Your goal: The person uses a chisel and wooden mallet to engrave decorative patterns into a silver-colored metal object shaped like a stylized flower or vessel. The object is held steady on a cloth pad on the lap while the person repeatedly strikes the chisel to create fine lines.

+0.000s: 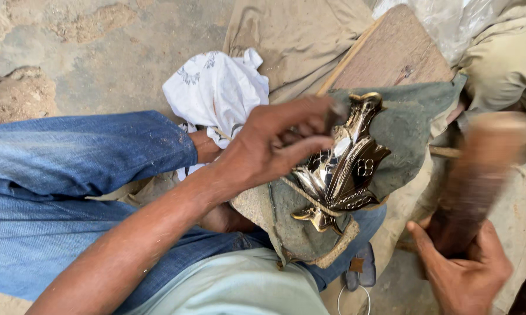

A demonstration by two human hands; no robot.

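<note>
Two hands busy: left hand pinches small tool onto ornate brass piece, which lies on green cloth over lap. Right hand grips blurred wooden mallet. Judgement: steady tool, short square blows, thumb clear.

Person is wearing blue denim jeans, faded and dusty, fabric creasing at the bent knee. Pale light-green shirt is showing at the bottom edge. Both forearms bare, no sleeves reaching them. Left hand and right hand are going without gloves, rings or watch.
</note>
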